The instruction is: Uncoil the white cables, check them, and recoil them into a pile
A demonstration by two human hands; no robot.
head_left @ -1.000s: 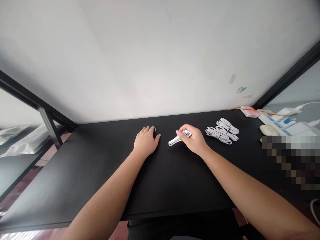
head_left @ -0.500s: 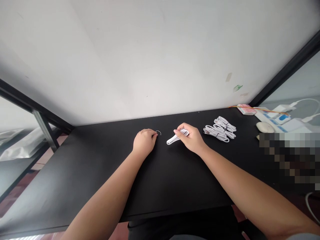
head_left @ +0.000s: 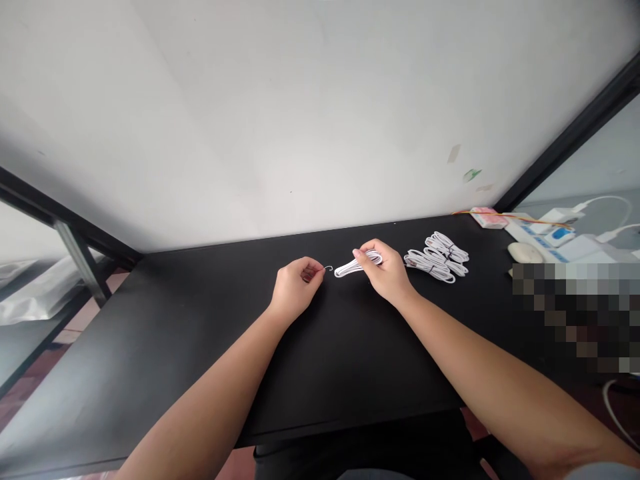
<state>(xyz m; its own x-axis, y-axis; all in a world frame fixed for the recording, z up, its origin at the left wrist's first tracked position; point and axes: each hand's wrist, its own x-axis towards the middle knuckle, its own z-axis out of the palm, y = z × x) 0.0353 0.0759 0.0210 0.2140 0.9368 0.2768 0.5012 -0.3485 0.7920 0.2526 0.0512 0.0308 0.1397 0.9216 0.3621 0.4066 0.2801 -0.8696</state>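
Over the middle of the black table, my right hand (head_left: pixel 385 268) is closed around a white cable (head_left: pixel 349 268) folded into a long, flat bundle. The bundle's looped end points left, out of my fingers. Facing it, my left hand (head_left: pixel 299 283) pinches a thin, pale twist tie (head_left: pixel 329 268) between thumb and fingertips. The tie's curved free end sticks out to the right, a small gap from the cable's loop. To the right of my right hand lie several coiled white cables (head_left: pixel 435 260), bound with dark ties.
On the far right of the black table (head_left: pixel 200 333) are a white power strip (head_left: pixel 530 235) with plugs, a pink-and-white box (head_left: pixel 489 217) and a pale computer mouse (head_left: pixel 525 253). A white wall (head_left: pixel 280 120) rises behind the table. Clear plastic bags (head_left: pixel 40 287) lie beyond the left frame.
My left hand has lifted and moved right with the twist tie, closer to the cable. The cable bundle in my right hand has shifted slightly up and now lies flatter.
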